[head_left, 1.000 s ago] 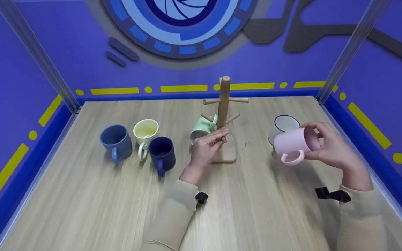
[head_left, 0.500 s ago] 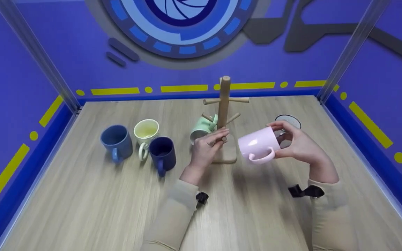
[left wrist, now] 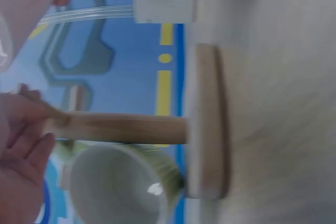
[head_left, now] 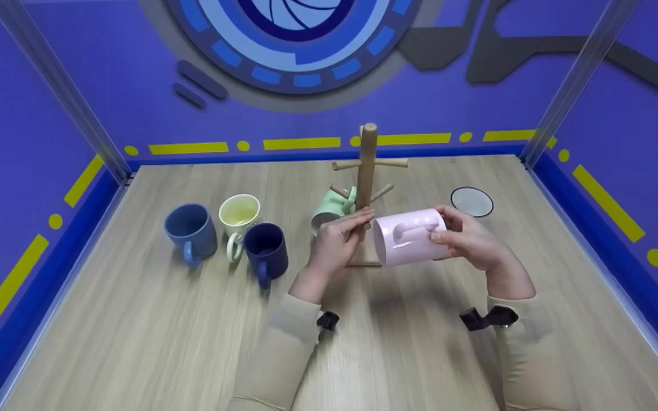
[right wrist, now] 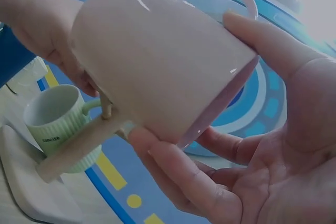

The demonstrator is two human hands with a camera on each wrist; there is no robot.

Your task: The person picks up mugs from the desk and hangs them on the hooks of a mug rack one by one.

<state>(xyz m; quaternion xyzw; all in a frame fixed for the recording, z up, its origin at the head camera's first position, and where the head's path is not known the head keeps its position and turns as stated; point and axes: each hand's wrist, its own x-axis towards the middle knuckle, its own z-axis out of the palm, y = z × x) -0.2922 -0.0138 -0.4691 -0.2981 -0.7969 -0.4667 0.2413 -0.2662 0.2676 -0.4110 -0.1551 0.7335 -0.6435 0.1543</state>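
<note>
A wooden mug tree stands at the middle of the table, pegs sticking out on several sides. My left hand grips it low on the post. A pale green ribbed mug hangs by its handle behind that hand. My right hand holds a pink mug on its side by the rim, thumb near the handle. The mug's base points left, close to my left fingertips, and covers part of the tree's base. In the right wrist view the pink mug has its mouth toward my palm, handle up.
On the left stand a grey-blue mug, a pale yellow mug and a navy mug, the last two close together. A white mug with a dark rim is at the back right, partly behind my right hand. Blue walls enclose the table.
My right hand has carried the pink mug left from beside the white mug to the tree and turned it, so its handle now faces up toward me. My left hand stays on the post.
</note>
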